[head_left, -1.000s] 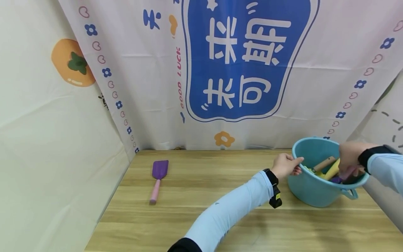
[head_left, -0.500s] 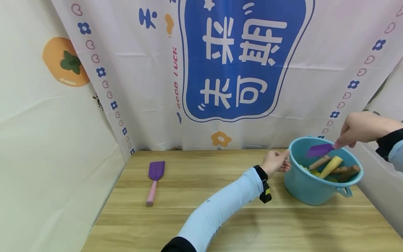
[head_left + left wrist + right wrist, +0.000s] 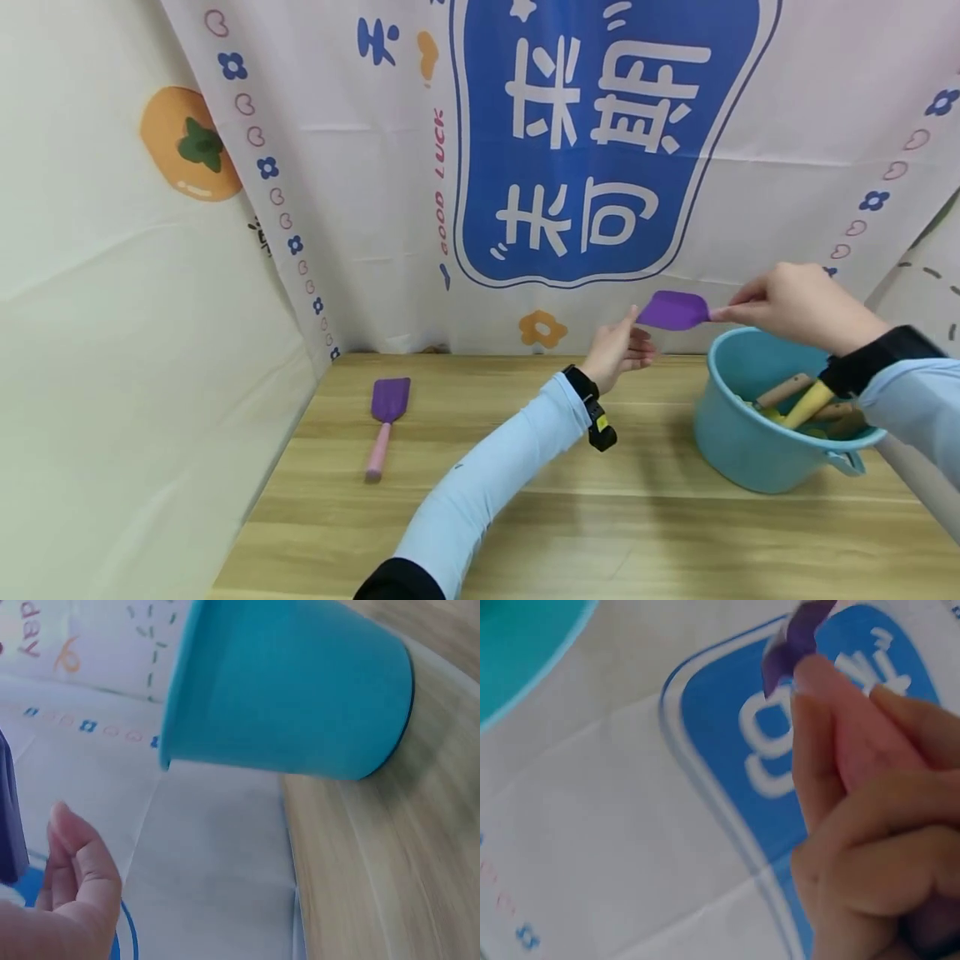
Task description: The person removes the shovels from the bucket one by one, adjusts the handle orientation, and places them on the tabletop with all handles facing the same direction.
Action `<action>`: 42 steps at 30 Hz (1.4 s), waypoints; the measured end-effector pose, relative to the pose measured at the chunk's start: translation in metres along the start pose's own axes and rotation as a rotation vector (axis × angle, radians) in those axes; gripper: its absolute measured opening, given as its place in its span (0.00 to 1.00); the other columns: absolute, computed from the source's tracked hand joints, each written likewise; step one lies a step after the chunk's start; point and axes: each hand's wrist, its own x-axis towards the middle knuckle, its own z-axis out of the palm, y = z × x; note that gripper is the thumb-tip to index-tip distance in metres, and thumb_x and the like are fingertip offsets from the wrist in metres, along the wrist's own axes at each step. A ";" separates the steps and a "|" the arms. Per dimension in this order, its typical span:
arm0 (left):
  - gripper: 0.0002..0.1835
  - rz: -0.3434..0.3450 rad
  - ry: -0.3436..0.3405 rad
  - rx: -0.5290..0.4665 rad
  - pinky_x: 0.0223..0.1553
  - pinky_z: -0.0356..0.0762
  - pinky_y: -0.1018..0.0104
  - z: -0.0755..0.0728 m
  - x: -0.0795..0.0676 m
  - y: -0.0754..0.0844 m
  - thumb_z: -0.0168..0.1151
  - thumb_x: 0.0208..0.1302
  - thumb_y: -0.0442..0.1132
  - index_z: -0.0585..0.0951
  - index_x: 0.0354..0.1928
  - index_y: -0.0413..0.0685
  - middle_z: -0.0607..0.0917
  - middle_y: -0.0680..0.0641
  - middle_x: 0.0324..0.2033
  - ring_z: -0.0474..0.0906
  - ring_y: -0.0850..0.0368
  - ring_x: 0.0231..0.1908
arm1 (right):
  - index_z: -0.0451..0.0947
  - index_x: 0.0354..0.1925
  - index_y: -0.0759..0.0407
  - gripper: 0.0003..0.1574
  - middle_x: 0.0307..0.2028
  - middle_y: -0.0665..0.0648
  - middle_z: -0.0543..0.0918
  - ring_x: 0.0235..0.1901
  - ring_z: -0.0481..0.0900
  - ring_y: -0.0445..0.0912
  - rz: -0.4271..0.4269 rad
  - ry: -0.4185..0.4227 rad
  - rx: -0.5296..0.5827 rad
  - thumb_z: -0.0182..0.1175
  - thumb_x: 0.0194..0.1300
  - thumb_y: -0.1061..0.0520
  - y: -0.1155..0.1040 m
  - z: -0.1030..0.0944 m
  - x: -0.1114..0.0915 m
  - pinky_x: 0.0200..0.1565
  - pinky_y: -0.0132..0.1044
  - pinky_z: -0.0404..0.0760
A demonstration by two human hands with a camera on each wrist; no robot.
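Note:
My right hand grips the pink handle of a small purple shovel and holds it up in front of the hanging cloth, left of the blue bucket's rim. In the right wrist view, curled fingers wrap the pink handle. My left hand is off the bucket, its thumb and fingers apart right by the blade's far edge. The left wrist view has the purple blade at its left border, beside the fingers. A similar purple shovel with a pink handle lies on the left of the table.
The blue bucket stands at the right of the wooden table. Inside are a yellow handle and several brown wooden handles. A printed cloth hangs behind the table, with pale sheets on both sides.
My right hand has lifted the purple shovel out of the bucket and carried it left. My left hand has let go of the bucket rim and moved left and up towards the blade.

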 end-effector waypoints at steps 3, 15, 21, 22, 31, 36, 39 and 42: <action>0.30 0.017 0.016 -0.036 0.32 0.80 0.63 -0.013 -0.004 0.006 0.52 0.66 0.55 0.78 0.39 0.28 0.81 0.44 0.23 0.78 0.55 0.23 | 0.83 0.37 0.65 0.28 0.28 0.58 0.84 0.26 0.78 0.47 -0.036 0.035 0.018 0.60 0.60 0.40 -0.011 0.017 0.008 0.29 0.43 0.79; 0.16 -0.005 0.146 -0.062 0.21 0.75 0.71 -0.064 -0.011 0.023 0.50 0.68 0.39 0.77 0.25 0.37 0.77 0.45 0.19 0.73 0.58 0.17 | 0.83 0.36 0.65 0.28 0.25 0.56 0.84 0.22 0.76 0.45 -0.097 0.120 0.106 0.60 0.60 0.40 -0.039 0.071 0.035 0.26 0.39 0.77; 0.12 -0.023 0.206 0.023 0.19 0.74 0.72 -0.097 -0.014 0.032 0.50 0.62 0.34 0.77 0.23 0.39 0.77 0.46 0.17 0.71 0.59 0.15 | 0.81 0.42 0.67 0.31 0.22 0.53 0.81 0.19 0.76 0.45 -0.092 -0.016 0.218 0.56 0.63 0.39 -0.062 0.091 0.041 0.23 0.36 0.76; 0.12 -0.025 0.204 0.055 0.19 0.74 0.72 -0.104 -0.016 0.034 0.49 0.62 0.34 0.77 0.23 0.39 0.77 0.46 0.17 0.71 0.59 0.15 | 0.81 0.43 0.66 0.30 0.21 0.53 0.80 0.19 0.76 0.45 -0.086 -0.054 0.235 0.55 0.64 0.40 -0.066 0.095 0.042 0.22 0.36 0.76; 0.15 0.068 0.121 0.523 0.15 0.74 0.71 -0.151 -0.037 0.053 0.48 0.64 0.37 0.76 0.21 0.40 0.76 0.48 0.13 0.71 0.60 0.12 | 0.83 0.37 0.64 0.21 0.25 0.54 0.83 0.24 0.80 0.45 -0.073 -0.185 0.265 0.55 0.66 0.47 -0.092 0.126 0.087 0.27 0.36 0.80; 0.15 0.033 0.077 0.602 0.15 0.71 0.72 -0.171 -0.049 0.058 0.49 0.65 0.38 0.75 0.20 0.42 0.75 0.48 0.13 0.69 0.60 0.11 | 0.81 0.39 0.66 0.21 0.26 0.57 0.82 0.24 0.78 0.44 -0.030 -0.259 0.436 0.57 0.65 0.48 -0.101 0.154 0.115 0.27 0.34 0.80; 0.15 0.020 0.067 0.637 0.16 0.71 0.71 -0.182 -0.054 0.059 0.49 0.65 0.38 0.75 0.21 0.42 0.75 0.49 0.13 0.70 0.61 0.12 | 0.81 0.37 0.68 0.18 0.24 0.59 0.80 0.21 0.75 0.43 -0.036 -0.266 0.570 0.59 0.63 0.52 -0.108 0.174 0.124 0.26 0.34 0.78; 0.14 0.030 0.090 0.665 0.16 0.73 0.71 -0.193 -0.061 0.060 0.50 0.65 0.38 0.76 0.23 0.39 0.76 0.48 0.13 0.71 0.60 0.12 | 0.80 0.34 0.70 0.14 0.22 0.58 0.78 0.20 0.74 0.43 -0.044 -0.224 0.685 0.61 0.62 0.56 -0.116 0.191 0.128 0.26 0.34 0.78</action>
